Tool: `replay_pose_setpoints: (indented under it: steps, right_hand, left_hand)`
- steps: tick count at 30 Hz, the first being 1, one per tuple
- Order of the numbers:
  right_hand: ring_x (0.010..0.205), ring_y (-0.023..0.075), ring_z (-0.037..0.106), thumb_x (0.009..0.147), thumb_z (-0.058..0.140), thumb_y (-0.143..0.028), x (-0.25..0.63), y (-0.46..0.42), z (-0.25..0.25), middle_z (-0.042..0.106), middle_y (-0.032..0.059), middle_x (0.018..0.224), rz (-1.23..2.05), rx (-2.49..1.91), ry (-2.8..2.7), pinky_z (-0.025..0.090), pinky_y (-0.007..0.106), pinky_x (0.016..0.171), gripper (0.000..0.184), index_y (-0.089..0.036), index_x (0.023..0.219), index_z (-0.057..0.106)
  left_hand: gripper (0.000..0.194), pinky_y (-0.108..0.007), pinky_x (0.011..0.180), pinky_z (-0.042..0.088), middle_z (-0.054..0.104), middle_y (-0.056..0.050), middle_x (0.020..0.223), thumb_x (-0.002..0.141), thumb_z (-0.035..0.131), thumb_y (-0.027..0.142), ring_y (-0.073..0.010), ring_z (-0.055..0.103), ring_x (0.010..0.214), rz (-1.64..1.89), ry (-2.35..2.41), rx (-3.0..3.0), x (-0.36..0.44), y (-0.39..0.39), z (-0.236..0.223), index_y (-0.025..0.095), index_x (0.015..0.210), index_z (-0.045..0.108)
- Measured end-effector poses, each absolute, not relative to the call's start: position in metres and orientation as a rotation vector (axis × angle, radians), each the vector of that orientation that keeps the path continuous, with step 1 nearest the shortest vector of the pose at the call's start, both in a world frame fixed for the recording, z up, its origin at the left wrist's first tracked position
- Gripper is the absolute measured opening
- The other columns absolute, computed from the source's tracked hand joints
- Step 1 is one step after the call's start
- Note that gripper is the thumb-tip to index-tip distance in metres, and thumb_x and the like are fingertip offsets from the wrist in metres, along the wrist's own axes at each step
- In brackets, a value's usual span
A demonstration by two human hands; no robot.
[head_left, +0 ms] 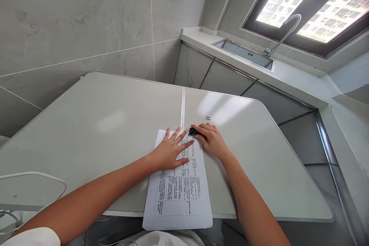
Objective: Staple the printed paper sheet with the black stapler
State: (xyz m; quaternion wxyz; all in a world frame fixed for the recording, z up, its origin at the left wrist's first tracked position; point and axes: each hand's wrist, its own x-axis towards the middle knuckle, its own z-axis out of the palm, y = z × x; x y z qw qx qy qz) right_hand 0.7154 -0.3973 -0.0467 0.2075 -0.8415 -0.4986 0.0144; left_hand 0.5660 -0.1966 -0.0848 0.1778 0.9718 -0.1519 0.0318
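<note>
A sheaf of printed paper lies on the table, its near end overhanging the front edge. My left hand rests flat on its upper part, fingers spread. At the paper's far right corner my right hand is closed around a small black stapler. The stapler's end points left, beside my left fingertips. Most of its body is hidden under my right hand, so I cannot tell whether the paper sits between its jaws. Just beyond my right hand lie small strips of staples.
The pale folding table has a seam across its middle. A white cable loops at the left front. Behind, to the right, are a counter with a sink, a faucet and a window. A grey tiled wall stands behind the table.
</note>
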Motion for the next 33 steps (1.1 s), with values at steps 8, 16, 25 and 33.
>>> replay_pose_setpoints:
  steps: [8,16,25,33]
  right_hand:
    - [0.098,0.0256,0.058,0.107,0.049,-0.031,0.713,-0.395,-0.047,0.070,0.0064,0.110,0.032,-2.362,-1.357,0.042,0.042,0.090,0.034,-0.032,0.139,0.061]
    - [0.099,0.0253,0.058,0.105,0.052,-0.027,0.709,-0.393,-0.050,0.069,0.0054,0.112,-0.010,-2.422,-1.349,0.041,0.042,0.086,0.035,-0.035,0.138,0.062]
    - [0.099,0.0279,0.055,0.100,0.051,-0.015,0.695,-0.382,-0.055,0.065,0.0091,0.113,-0.196,-2.572,-1.379,0.038,0.045,0.089,0.036,-0.031,0.130,0.065]
    - [0.103,0.0273,0.056,0.106,0.046,-0.025,0.704,-0.394,-0.051,0.066,0.0087,0.120,-0.100,-2.439,-1.415,0.042,0.043,0.092,0.041,-0.033,0.145,0.055]
  left_hand:
    - [0.074,-0.076,0.122,0.009,0.014,-0.008,0.175,0.097,0.053,0.063,-0.0425,0.013,0.160,0.078,-0.414,2.753,0.566,-0.199,-0.084,0.037,0.163,0.032]
    - [0.074,-0.077,0.121,0.009,0.015,-0.007,0.175,0.096,0.055,0.064,-0.0431,0.013,0.159,0.099,-0.414,2.742,0.566,-0.198,-0.087,0.038,0.162,0.034]
    - [0.075,-0.075,0.122,0.009,0.004,-0.008,0.176,0.096,0.057,0.062,-0.0427,0.010,0.160,0.114,-0.410,2.737,0.566,-0.197,-0.087,0.038,0.163,0.032]
    - [0.073,-0.075,0.122,0.011,0.006,-0.009,0.176,0.097,0.056,0.062,-0.0411,0.011,0.160,0.133,-0.425,2.749,0.565,-0.195,-0.086,0.039,0.163,0.031]
